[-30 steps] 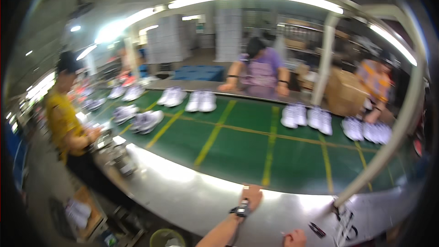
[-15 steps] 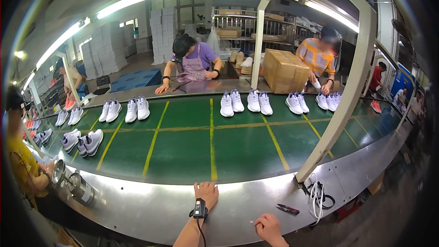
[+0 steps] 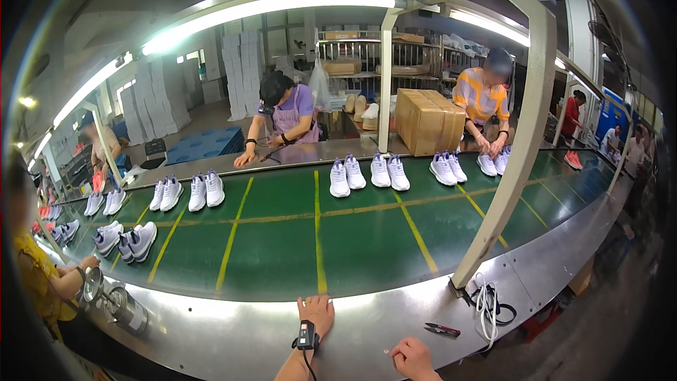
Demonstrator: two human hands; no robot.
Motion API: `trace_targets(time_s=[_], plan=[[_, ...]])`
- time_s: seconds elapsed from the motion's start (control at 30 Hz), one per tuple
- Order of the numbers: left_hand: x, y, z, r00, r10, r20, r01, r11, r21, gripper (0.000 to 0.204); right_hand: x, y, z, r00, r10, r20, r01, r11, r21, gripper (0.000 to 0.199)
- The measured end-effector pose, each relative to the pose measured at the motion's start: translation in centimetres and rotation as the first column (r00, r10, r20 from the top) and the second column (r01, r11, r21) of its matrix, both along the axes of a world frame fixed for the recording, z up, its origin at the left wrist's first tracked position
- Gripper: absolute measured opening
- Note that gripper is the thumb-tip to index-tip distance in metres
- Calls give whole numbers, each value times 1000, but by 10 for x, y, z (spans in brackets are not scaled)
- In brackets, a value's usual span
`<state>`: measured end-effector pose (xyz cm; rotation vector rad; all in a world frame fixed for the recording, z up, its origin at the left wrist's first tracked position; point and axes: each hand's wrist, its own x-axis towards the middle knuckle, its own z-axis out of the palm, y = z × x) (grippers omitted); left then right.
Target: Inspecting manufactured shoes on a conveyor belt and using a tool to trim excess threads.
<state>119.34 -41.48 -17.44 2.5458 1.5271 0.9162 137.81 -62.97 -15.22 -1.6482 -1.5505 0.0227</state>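
My left hand [image 3: 316,313] lies palm down on the metal ledge [image 3: 233,331], fingers stretched toward the edge of the green belt. It holds nothing; a black device is strapped at its wrist with a cable running down the forearm. Lower right, my right hand [image 3: 413,357] rests on the ledge with its fingers curled in, and no object shows in it. A tiny pale pink scrap [image 3: 386,351] lies by its fingertips. Thread snips [image 3: 442,329] with dark red and black handles lie beyond it to the right.
A green conveyor belt [image 3: 282,254] carries pairs of white sneakers [image 3: 347,176]. A slanted white post [image 3: 504,215] stands on the ledge by coiled white cable [image 3: 486,310]. A metal canister [image 3: 127,309] stands left. Co-workers line the far side, near a cardboard box [image 3: 427,123].
The scene sits slightly lower and further left in the picture. Across the belt, the orange-clad person's hands have come together over shoes. Both my hands stay on the ledge.
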Motion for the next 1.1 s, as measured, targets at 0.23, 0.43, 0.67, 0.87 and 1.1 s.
trace_targets(time_s=[0.23, 0.43, 0.67, 0.87, 1.1], plan=[[-1, 2, -5, 1000, -3, 6, 3, 1000, 20, 18, 1, 2, -6, 1000, 5, 1, -5, 1000, 22, 11], [-1, 5, -7, 1000, -9, 5, 9, 1000, 18, 18, 1, 4, -5, 1000, 7, -18, -7, 1000, 3, 11], [3, 5, -9, 1000, 1, -10, 0, 1000, 15, 19, 4, 1, -26, 999, -30, -10, 29, 995, -94, 7], [5, 6, -14, 1000, 15, -21, -15, 1000, 4, 19, 6, 0, -21, 1000, -18, 1, 18, 992, -125, 7], [11, 5, -13, 1000, 1, -15, -2, 1000, -19, 20, 13, -2, -22, 1000, -10, 6, 11, 987, -162, 11]])
